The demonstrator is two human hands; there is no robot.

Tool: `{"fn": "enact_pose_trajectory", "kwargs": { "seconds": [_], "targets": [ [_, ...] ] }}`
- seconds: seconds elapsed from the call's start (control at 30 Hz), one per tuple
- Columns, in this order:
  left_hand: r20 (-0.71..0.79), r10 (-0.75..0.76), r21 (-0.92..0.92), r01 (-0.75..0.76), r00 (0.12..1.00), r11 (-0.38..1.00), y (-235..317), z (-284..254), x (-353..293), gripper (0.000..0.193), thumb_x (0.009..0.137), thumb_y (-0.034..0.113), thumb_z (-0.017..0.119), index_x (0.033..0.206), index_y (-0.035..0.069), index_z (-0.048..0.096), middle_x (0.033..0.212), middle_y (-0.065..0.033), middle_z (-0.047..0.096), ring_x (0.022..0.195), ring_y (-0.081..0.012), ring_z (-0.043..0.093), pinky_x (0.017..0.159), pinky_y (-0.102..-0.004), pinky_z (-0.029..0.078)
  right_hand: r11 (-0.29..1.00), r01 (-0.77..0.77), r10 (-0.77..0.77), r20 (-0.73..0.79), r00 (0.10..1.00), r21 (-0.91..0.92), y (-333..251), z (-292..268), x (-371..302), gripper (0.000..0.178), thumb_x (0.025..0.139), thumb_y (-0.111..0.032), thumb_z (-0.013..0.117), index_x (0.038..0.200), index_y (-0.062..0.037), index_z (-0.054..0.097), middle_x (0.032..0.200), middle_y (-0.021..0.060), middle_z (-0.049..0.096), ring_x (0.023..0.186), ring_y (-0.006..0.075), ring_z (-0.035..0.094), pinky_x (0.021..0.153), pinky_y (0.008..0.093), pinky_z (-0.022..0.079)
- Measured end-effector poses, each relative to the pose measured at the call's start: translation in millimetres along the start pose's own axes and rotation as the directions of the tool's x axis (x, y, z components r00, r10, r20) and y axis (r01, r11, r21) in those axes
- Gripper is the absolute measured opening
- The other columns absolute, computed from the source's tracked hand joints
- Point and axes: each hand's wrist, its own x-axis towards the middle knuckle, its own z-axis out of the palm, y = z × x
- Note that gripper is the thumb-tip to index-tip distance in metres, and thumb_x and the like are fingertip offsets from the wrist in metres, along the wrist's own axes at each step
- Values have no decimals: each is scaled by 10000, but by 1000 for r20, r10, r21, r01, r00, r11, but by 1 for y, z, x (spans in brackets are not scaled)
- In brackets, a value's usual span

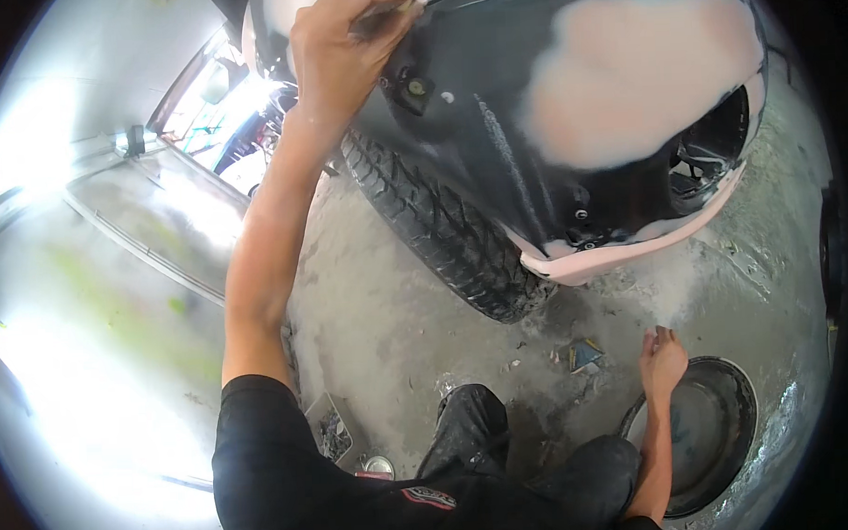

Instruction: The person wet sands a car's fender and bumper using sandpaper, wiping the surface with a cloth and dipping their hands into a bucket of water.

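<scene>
At the top, my left hand (335, 58) reaches up to the edge of a dark grey vehicle body panel (473, 58). Its fingers are pinched together, and a small yellowish bit shows between them, too small to name. A broad pale pinkish patch (613, 71) of smooth filler covers much of the panel, with a light scuffed streak beside it. Down at the right, my right hand (664, 361) hangs near the rim of a round black basin (749, 412). Its fingers are curled in; whether they hold anything is hidden.
A treaded tyre (432, 227) stands under the panel's left side. On the dusty concrete floor lie a small blue-and-yellow scrap (584, 355), a pale bin (347, 426) and a round tin (379, 466). A shiny sheet-like wall (117, 304) runs along the left.
</scene>
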Motion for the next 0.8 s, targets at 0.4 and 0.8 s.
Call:
{"fn": "enact_pose_trajectory", "kwargs": {
  "seconds": [0.4,0.8],
  "targets": [
    [-72,36,-18,-37,997,999,13,10,15,157,848,90,862,982,39,798,891,-56,761,815,-158,722,763,-269,547,999,-33,33,33,999,17,5,-2,-1,294,967,-258,654,1077,-1,746,976,217,718,862,422,695,774,510,536],
    [-87,-99,-160,85,991,984,-19,0,-22,145,859,60,847,993,35,800,915,-59,766,819,-131,709,741,-262,535,1000,4,-4,-49,999,18,-2,-5,0,250,958,-227,682,1031,7,732,881,183,700,782,391,688,710,485,520]
  ]
}}
